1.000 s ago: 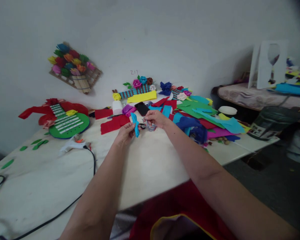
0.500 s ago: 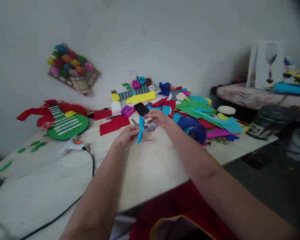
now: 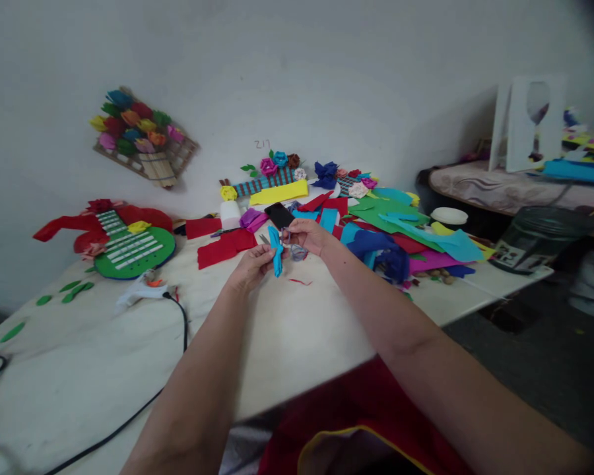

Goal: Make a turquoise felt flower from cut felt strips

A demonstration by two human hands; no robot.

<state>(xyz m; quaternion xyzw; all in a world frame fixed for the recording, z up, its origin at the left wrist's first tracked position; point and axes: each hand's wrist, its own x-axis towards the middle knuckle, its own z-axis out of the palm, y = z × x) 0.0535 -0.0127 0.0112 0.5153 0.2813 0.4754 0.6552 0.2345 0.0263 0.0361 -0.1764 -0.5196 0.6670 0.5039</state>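
A folded strip of bright blue crepe paper [image 3: 277,253], pinched narrow at its middle, stands upright between the fingers of my left hand [image 3: 254,267]. Close on its right, my right hand [image 3: 307,235] has thumb and fingertips pinched together on a thin greyish string. A loose tangle of that string [image 3: 297,252] lies just below the right fingers. The grey tips of what look like scissors [image 3: 263,239] show behind my left hand. A black phone [image 3: 279,216] rests beyond both hands. A scrap of red thread [image 3: 299,282] lies on the table [image 3: 297,336].
Red paper pieces [image 3: 226,248] lie left of centre, with a white glue gun [image 3: 141,292] and its black cord nearer. Coloured paper sheets [image 3: 393,216] pile up at right beside a glass jar [image 3: 537,241]. A green-and-red paper guitar [image 3: 137,245] leans at the wall.
My right hand has shifted slightly left, nearer the blue paper. The blue strip has tilted, and the string tangle below the right fingers shows more clearly.
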